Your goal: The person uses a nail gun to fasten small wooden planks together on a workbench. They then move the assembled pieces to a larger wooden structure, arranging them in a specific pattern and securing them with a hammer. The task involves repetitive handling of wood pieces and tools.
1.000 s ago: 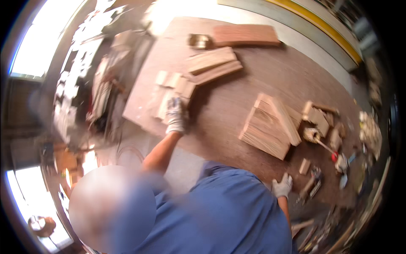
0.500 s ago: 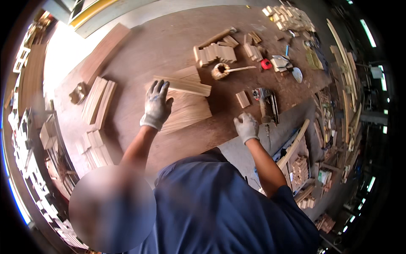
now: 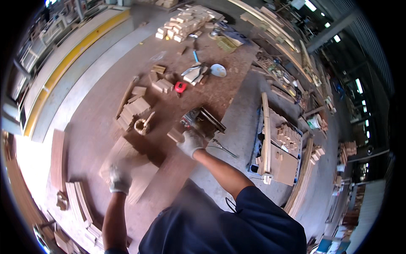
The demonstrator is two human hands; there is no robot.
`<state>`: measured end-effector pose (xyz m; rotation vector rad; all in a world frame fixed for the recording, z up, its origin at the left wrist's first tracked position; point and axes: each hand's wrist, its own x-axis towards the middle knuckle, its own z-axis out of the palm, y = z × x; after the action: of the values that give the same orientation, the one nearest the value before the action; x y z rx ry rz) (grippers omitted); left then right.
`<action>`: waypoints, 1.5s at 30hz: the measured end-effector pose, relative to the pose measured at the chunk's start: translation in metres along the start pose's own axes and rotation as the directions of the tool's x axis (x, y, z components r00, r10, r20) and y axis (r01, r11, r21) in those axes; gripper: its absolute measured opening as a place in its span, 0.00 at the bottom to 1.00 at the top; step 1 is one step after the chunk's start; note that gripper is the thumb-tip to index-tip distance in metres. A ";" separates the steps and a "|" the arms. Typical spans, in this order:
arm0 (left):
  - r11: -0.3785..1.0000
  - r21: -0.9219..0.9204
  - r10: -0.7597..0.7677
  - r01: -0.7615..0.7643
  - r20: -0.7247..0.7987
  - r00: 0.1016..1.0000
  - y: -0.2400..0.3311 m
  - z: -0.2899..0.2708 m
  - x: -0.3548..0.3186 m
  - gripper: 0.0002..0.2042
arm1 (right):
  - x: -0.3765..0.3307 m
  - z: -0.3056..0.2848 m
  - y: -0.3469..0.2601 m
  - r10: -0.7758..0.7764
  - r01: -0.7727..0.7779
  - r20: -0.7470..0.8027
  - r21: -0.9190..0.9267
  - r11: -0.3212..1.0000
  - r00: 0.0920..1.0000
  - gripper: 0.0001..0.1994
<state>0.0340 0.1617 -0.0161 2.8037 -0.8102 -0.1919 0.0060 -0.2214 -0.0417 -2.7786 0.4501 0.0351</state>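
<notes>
My left hand (image 3: 119,181), in a pale work glove, is over the wooden panel (image 3: 141,180). Motion smears its fingers, so their grip does not show. A lighter board (image 3: 120,158) lies blurred across the panel's far part. With the gloved fingers of my right hand (image 3: 191,144) I hold the edge of a small wood block (image 3: 174,135). Just beyond that hand lies what looks like an air nail gun (image 3: 203,120), with a hose fitting at its near end.
Cut wood pieces (image 3: 134,111), a round pot with a stick (image 3: 141,126), a red tape measure (image 3: 180,87) and a white dish (image 3: 218,70) lie farther off. A wood pile (image 3: 186,23) stands at the back. Right is a blue pallet (image 3: 253,168); left, long slats (image 3: 80,201).
The view has swung right. My right hand has moved from in front of the small wood block onto it. My left hand has shifted nearer over the panel and is blurred.
</notes>
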 end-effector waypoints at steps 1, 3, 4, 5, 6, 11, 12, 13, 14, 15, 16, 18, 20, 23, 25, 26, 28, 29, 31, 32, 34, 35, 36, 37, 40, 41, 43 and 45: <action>0.999 -0.036 -0.022 0.023 0.016 1.000 -0.003 0.007 -0.002 0.31 | -0.003 -0.003 -0.003 0.079 -0.085 0.048 0.157 0.984 0.996 0.24; 0.990 -0.107 -0.084 0.089 0.051 0.995 -0.006 0.017 -0.005 0.34 | -0.012 -0.016 -0.011 0.141 -0.200 0.173 0.398 0.895 0.975 0.24; 0.986 -0.150 -0.070 0.070 0.007 0.998 0.003 0.006 -0.002 0.36 | -0.014 -0.020 -0.015 0.131 -0.234 0.237 0.484 0.843 0.963 0.24; 0.980 -0.193 -0.059 0.051 -0.038 0.998 0.013 -0.005 -0.002 0.37 | -0.018 -0.024 -0.020 0.090 -0.286 0.333 0.607 0.741 0.939 0.23; 0.971 -0.236 -0.045 0.026 -0.075 0.996 0.027 -0.019 -0.003 0.39 | -0.025 -0.029 -0.023 0.055 -0.365 0.424 0.696 0.618 0.904 0.22; 0.491 -0.871 -0.142 0.010 -0.069 0.988 0.070 -0.021 0.014 0.22 | -0.052 -0.059 -0.064 -0.296 -0.583 0.589 0.804 0.119 0.752 0.19; 0.296 -0.954 -0.127 0.051 0.014 0.992 0.075 -0.024 0.017 0.21 | -0.058 -0.068 -0.073 -0.311 -0.589 0.592 0.800 0.115 0.743 0.19; 0.091 -0.991 -0.099 0.098 0.089 0.991 0.084 -0.031 0.022 0.21 | -0.064 -0.070 -0.082 -0.347 -0.610 0.592 0.790 0.070 0.727 0.19; -0.116 -0.982 -0.055 0.150 0.158 0.986 0.093 -0.037 0.024 0.20 | -0.067 -0.071 -0.089 -0.331 -0.547 0.566 0.822 0.159 0.755 0.19; -0.179 -0.974 -0.158 0.141 0.170 0.973 0.104 -0.040 0.023 0.18 | -0.070 -0.075 -0.096 -0.337 -0.469 0.518 0.855 0.221 0.787 0.18; -0.142 -0.978 -0.178 0.150 0.174 0.969 0.109 -0.041 0.023 0.18 | -0.073 -0.077 -0.101 -0.346 -0.386 0.467 0.879 0.280 0.814 0.18; -0.071 -0.983 -0.217 0.169 0.180 0.959 0.113 -0.041 0.023 0.17 | -0.073 -0.074 -0.103 -0.338 -0.361 0.476 0.864 0.351 0.812 0.17; -0.066 -0.990 -0.213 0.128 0.140 0.967 0.104 -0.022 0.015 0.18 | -0.077 -0.055 -0.100 -0.366 -0.395 0.477 0.876 0.278 0.799 0.17; 0.024 -0.997 -0.218 0.068 0.062 0.974 0.105 -0.014 0.008 0.19 | -0.078 -0.013 -0.090 -0.400 -0.455 0.467 0.881 0.132 0.789 0.16; 0.023 -0.999 -0.235 0.047 0.041 0.971 0.104 -0.012 0.003 0.19 | -0.080 -0.024 -0.097 -0.396 -0.385 0.446 0.895 0.226 0.803 0.17; 0.011 -0.999 -0.246 0.050 0.046 0.968 0.102 -0.012 0.000 0.19 | -0.081 -0.034 -0.103 -0.391 -0.302 0.422 0.894 0.332 0.818 0.17; -0.016 -0.998 -0.241 0.059 0.062 0.969 0.107 -0.018 0.000 0.19 | -0.086 -0.027 -0.101 -0.357 -0.357 0.453 0.883 0.304 0.817 0.17; -0.059 -0.995 -0.244 0.076 0.089 0.966 0.110 -0.021 -0.001 0.19 | -0.087 -0.024 -0.099 -0.341 -0.384 0.469 0.877 0.289 0.815 0.17; -0.147 -0.986 -0.245 0.080 0.115 0.963 0.110 -0.023 -0.002 0.19 | -0.090 -0.038 -0.105 -0.362 -0.395 0.467 0.882 0.256 0.807 0.17; -0.191 -0.979 -0.238 0.069 0.114 0.964 0.107 -0.017 -0.002 0.19 | -0.091 -0.047 -0.108 -0.372 -0.401 0.465 0.884 0.240 0.803 0.17; -0.276 -0.958 -0.222 0.084 0.149 0.964 0.107 -0.017 -0.003 0.19 | -0.093 -0.059 -0.110 -0.387 -0.494 0.524 0.850 0.182 0.759 0.18; -0.316 -0.943 -0.216 0.107 0.182 0.959 0.106 -0.018 -0.004 0.18 | -0.093 -0.065 -0.111 -0.396 -0.539 0.551 0.828 0.154 0.734 0.18; -0.356 -0.926 -0.208 0.129 0.213 0.955 0.106 -0.022 -0.006 0.17 | -0.093 -0.073 -0.112 -0.428 -0.571 0.560 0.813 0.116 0.710 0.19; -0.426 -0.894 -0.174 0.137 0.229 0.958 0.110 -0.031 -0.006 0.16 | -0.093 -0.079 -0.113 -0.459 -0.604 0.566 0.793 0.077 0.685 0.20; -0.502 -0.852 -0.150 0.146 0.253 0.956 0.119 -0.046 -0.003 0.14 | -0.094 -0.066 -0.107 -0.508 -0.652 0.556 0.758 -0.015 0.658 0.22; -0.445 -0.885 -0.199 0.139 0.249 0.948 0.118 -0.040 -0.002 0.13 | -0.095 -0.059 -0.103 -0.525 -0.665 0.551 0.746 -0.038 0.649 0.23; -0.384 -0.913 -0.248 0.136 0.244 0.938 0.115 -0.035 0.000 0.12 | -0.095 -0.054 -0.099 -0.564 -0.697 0.542 0.713 -0.084 0.623 0.23; -0.383 -0.913 -0.245 0.141 0.247 0.938 0.112 -0.032 0.000 0.12 | -0.095 -0.051 -0.097 -0.587 -0.719 0.540 0.687 -0.106 0.603 0.22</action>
<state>-0.0176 0.0745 0.0426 1.0401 0.1471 -0.5265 -0.0552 -0.1219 0.0441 -0.7384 0.1686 0.6881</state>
